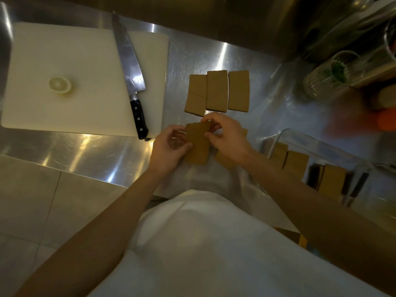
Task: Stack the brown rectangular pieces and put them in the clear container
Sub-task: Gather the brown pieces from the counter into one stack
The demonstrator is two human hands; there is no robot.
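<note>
Head view: a brown rectangular piece (198, 144) is pinched between the left hand (169, 146) and right hand (227, 138), just left of the clear container (317, 144) holding stacked pieces.

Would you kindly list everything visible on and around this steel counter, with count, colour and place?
Cutting board: one, white, far left of counter.
Knife: one, steel blade, black handle, on the board's right side.
Round slice: one, pale yellow, on the board.
Brown pieces on counter: several, laid side by side beyond the hands.
Held brown piece: one, gripped by both hands.
Clear container: one, right, holding brown pieces.
Glass jar: one, greenery inside, far right.
Counter: steel.
Left hand; right hand.
</note>
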